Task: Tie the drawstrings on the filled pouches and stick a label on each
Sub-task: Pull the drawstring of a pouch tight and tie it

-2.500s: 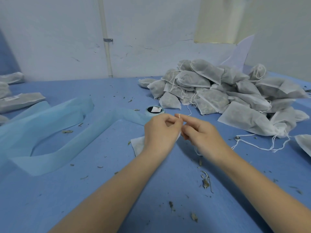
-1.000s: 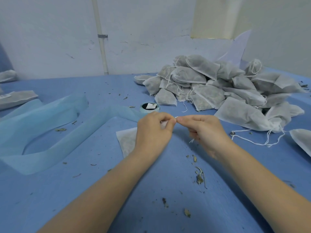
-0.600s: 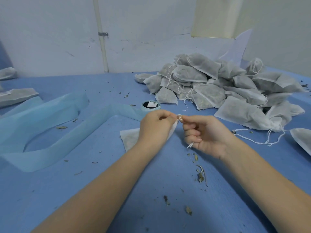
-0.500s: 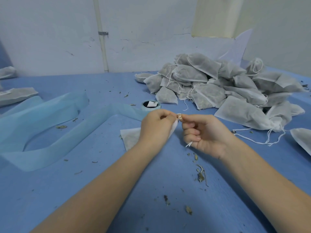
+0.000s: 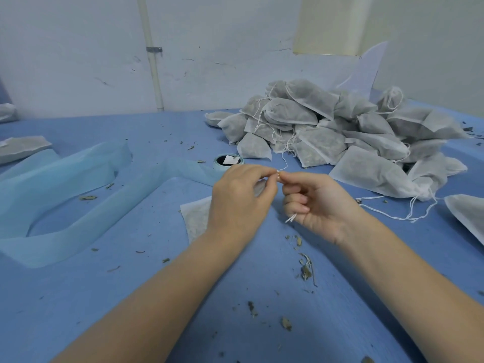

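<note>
At far left a light-blue fabric strip lies curled on the blue table, where it lay before. Right of it sits a small label roll, just beyond the knuckles. The left hand covers most of a white pouch lying flat on the table, thumb and forefinger pinched at its neck. The right hand meets it fingertip to fingertip, closed on the drawstring, whose frayed end pokes from below the curled fingers; a second ago those fingers lay straighter and the end showed less. Whether a knot has formed is too small to tell. At right the pile of filled pouches is unchanged.
</note>
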The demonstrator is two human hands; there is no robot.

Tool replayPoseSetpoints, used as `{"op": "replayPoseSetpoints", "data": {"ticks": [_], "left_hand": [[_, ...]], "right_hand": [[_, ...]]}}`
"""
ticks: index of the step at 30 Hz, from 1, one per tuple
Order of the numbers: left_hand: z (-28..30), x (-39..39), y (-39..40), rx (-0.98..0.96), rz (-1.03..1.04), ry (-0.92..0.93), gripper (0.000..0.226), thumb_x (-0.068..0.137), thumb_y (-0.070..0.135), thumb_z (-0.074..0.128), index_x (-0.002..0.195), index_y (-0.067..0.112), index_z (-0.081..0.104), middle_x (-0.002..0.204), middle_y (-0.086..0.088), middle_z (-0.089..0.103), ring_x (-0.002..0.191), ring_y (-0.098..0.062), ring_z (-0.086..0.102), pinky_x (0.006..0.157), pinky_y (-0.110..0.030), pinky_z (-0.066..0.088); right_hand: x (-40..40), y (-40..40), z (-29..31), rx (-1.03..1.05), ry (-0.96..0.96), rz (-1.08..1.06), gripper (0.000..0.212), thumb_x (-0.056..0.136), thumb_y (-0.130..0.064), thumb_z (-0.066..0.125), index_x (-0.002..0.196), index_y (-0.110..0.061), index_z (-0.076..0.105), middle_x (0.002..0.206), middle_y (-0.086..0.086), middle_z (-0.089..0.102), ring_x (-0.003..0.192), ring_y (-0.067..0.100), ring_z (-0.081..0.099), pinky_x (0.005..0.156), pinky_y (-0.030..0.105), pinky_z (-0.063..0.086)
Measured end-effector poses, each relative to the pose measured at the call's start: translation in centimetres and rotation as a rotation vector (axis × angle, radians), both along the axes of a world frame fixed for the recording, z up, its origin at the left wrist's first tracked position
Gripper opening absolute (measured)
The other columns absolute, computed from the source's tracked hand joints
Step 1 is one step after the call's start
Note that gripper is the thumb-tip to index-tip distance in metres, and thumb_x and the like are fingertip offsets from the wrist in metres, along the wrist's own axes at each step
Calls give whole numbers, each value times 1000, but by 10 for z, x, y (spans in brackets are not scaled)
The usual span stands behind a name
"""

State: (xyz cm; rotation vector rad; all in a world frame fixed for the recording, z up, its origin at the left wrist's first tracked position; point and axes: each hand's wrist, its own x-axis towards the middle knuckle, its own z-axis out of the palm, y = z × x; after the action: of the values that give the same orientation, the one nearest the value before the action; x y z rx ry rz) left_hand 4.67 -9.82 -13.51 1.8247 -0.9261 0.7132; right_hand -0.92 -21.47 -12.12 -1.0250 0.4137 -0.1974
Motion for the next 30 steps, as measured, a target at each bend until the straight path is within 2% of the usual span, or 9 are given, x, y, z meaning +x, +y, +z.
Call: {"op": "replayPoseSetpoints", "data": {"ticks": [4,8,11,16,19,21,24,27,30], "left_hand": [[0,4,2,53,7,-62,10,79,9,65,78,4,73,73,-6,70,73,-25,65,70,-22,38],[-6,13,2,197,146,-478,12,70,-6,71,61,1,65,58,-9,60,54,-23,58,53,-33,48],[-6,14,0,246,219,-538,19,62,-8,76,56,3,61,53,-9,55,49,-24,55,45,-30,46],[1,5,-1,217,128,-15,14,87,14,61,80,6,69,76,-7,65,81,-27,55,71,-33,43],[6,6,-1,93,34,279,15,89,25,59,93,21,72,96,0,58,99,-19,49,85,-20,33],[8,6,-1,7,-10,421,12,87,27,61,90,26,72,99,1,53,99,-11,48,81,-13,32],[10,6,-2,-30,-91,535,14,88,23,57,77,27,65,98,3,62,93,-4,48,73,-7,33],[19,12,0,-160,-109,616,25,89,17,55,68,30,58,77,13,61,79,-6,52,70,-17,39],[26,22,4,-248,-110,648,26,89,16,55,67,28,58,68,16,57,64,0,49,59,-9,37]], "right_hand": [[-1,0,0,-182,4,-76,17,84,-4,64,68,-5,67,57,-4,32,44,6,21,37,16,18],[-2,4,-2,-473,-7,-170,11,82,-8,71,70,-6,71,47,-10,42,41,5,31,40,15,27],[-3,3,-4,-590,-49,-169,9,83,-13,71,75,-8,73,45,-14,42,43,5,35,46,16,32],[-1,5,-9,-795,-133,-206,7,87,-22,69,87,-17,73,78,-11,71,78,5,64,83,28,52],[4,13,-13,-746,-152,-196,10,95,-21,58,97,-13,65,103,8,72,108,27,63,103,47,44],[9,16,-14,-685,-175,-158,8,98,-19,53,93,-15,58,90,6,73,98,28,67,99,50,46],[13,17,-13,-694,-223,-175,14,97,-18,53,83,-17,55,57,-9,59,62,7,57,73,29,49],[11,13,-11,-727,-204,-201,18,92,-21,60,74,-20,58,51,-10,49,51,9,51,65,28,47],[9,9,-7,-776,-208,-214,19,87,-25,69,68,-29,66,50,-14,51,46,7,49,57,25,47]]}}
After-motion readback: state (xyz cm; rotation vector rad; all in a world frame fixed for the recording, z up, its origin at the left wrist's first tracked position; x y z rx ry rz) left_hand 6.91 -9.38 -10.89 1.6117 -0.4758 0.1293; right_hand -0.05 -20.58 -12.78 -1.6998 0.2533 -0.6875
